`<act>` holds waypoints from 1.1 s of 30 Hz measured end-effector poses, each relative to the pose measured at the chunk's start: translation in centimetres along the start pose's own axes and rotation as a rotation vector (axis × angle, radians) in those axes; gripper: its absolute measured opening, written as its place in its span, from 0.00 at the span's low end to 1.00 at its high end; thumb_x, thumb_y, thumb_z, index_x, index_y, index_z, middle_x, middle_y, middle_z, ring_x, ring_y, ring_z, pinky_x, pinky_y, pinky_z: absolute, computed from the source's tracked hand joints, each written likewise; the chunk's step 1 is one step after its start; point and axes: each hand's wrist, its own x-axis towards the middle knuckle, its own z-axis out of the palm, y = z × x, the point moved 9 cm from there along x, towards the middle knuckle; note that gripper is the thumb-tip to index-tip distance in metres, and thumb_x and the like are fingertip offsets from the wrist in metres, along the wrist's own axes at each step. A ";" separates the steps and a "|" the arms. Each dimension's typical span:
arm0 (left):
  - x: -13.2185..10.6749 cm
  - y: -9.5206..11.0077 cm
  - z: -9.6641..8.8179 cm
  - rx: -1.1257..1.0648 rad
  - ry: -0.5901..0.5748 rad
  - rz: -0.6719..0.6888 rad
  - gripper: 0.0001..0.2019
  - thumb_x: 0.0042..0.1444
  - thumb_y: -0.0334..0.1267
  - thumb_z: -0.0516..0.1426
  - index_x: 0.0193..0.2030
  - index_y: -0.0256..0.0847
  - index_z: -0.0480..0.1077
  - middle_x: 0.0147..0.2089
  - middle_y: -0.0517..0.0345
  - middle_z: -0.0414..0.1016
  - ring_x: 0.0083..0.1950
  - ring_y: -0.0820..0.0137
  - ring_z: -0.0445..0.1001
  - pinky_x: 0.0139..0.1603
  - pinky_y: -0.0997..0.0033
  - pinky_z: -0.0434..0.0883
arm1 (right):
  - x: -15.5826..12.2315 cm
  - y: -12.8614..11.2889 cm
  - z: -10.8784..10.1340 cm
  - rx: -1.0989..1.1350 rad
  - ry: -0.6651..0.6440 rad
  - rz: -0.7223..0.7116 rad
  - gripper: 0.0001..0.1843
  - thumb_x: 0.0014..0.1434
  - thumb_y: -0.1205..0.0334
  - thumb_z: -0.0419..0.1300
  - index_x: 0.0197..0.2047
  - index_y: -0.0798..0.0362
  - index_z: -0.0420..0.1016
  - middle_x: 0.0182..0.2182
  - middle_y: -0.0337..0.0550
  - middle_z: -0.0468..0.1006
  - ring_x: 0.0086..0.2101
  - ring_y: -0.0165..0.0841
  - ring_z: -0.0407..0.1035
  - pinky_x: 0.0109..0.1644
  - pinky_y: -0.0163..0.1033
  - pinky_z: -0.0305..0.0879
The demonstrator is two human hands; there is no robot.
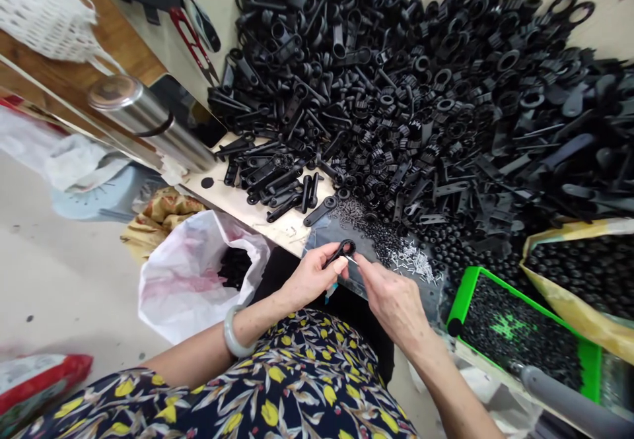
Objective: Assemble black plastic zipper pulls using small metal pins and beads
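My left hand [317,270] grips a black plastic lever with a ring-shaped end [348,247] between thumb and fingers, over the table's front edge. Close against that ring is my right hand [391,294], its fingers pinched on a thin silvery pin [351,260]; how far the pin sits in the lever I cannot tell. Just beyond my hands a similar black lever [320,211] lies on the table. Loose silvery pins [413,259] form a small heap to the right, beside tiny dark springs or screws [349,213].
Big heaps of black plastic parts [396,96] cover the table. A green tray [465,294] of small black pieces and a yellow sack [569,294] stand right. At left are a steel thermos [148,119], red-handled scissors [191,39] and a white bag [183,274] below the edge.
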 end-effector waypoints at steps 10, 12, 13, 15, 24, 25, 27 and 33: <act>0.0 -0.1 -0.1 0.054 -0.020 0.002 0.21 0.65 0.56 0.59 0.44 0.36 0.73 0.32 0.60 0.70 0.24 0.80 0.57 0.24 0.77 0.54 | 0.1 -0.2 0.7 0.076 -0.055 0.030 0.22 0.71 0.72 0.51 0.64 0.52 0.71 0.42 0.46 0.88 0.31 0.33 0.82 0.30 0.34 0.67; 0.0 0.0 -0.1 0.044 -0.020 -0.006 0.22 0.65 0.57 0.59 0.43 0.36 0.73 0.31 0.61 0.69 0.23 0.80 0.56 0.23 0.76 0.53 | 0.2 0.0 0.8 0.133 -0.070 0.055 0.21 0.72 0.71 0.50 0.64 0.51 0.71 0.42 0.46 0.88 0.32 0.33 0.82 0.30 0.34 0.67; -0.1 0.0 -0.1 0.039 -0.020 -0.010 0.22 0.65 0.57 0.59 0.43 0.36 0.73 0.31 0.61 0.69 0.22 0.80 0.55 0.23 0.76 0.52 | 0.2 0.0 0.9 0.177 -0.082 0.069 0.20 0.73 0.69 0.50 0.63 0.50 0.71 0.42 0.45 0.88 0.32 0.34 0.82 0.31 0.34 0.67; -0.2 0.2 -0.2 0.042 -0.017 -0.014 0.22 0.65 0.58 0.59 0.43 0.36 0.72 0.31 0.61 0.69 0.22 0.80 0.55 0.23 0.76 0.52 | 0.3 0.2 1.0 0.289 -0.117 0.099 0.19 0.74 0.67 0.48 0.62 0.48 0.72 0.40 0.43 0.87 0.33 0.35 0.83 0.33 0.35 0.68; 0.1 0.2 -0.1 0.001 -0.001 0.007 0.20 0.65 0.55 0.60 0.43 0.38 0.70 0.29 0.64 0.67 0.22 0.81 0.55 0.22 0.77 0.52 | 0.6 0.1 1.6 0.578 -0.151 0.182 0.17 0.77 0.60 0.47 0.56 0.47 0.76 0.30 0.38 0.83 0.25 0.33 0.75 0.32 0.36 0.64; 0.1 0.0 -0.1 -0.031 0.000 0.008 0.20 0.65 0.55 0.60 0.44 0.37 0.70 0.29 0.65 0.67 0.22 0.81 0.54 0.21 0.78 0.51 | 0.6 0.1 1.7 0.581 -0.145 0.188 0.17 0.77 0.60 0.47 0.55 0.47 0.76 0.30 0.38 0.82 0.26 0.33 0.75 0.33 0.36 0.64; 0.3 -0.3 -0.1 -0.085 0.002 0.005 0.20 0.65 0.55 0.60 0.45 0.37 0.69 0.29 0.65 0.68 0.21 0.82 0.53 0.21 0.78 0.51 | 0.6 0.0 1.9 0.588 -0.141 0.194 0.17 0.77 0.60 0.46 0.55 0.47 0.76 0.30 0.38 0.82 0.26 0.33 0.75 0.33 0.35 0.64; 0.5 -0.9 0.1 -0.162 0.007 0.006 0.17 0.65 0.51 0.62 0.44 0.36 0.70 0.30 0.64 0.69 0.21 0.83 0.56 0.21 0.79 0.53 | 0.6 0.0 2.3 0.593 -0.133 0.219 0.17 0.77 0.59 0.46 0.55 0.48 0.75 0.32 0.39 0.82 0.28 0.34 0.76 0.35 0.35 0.65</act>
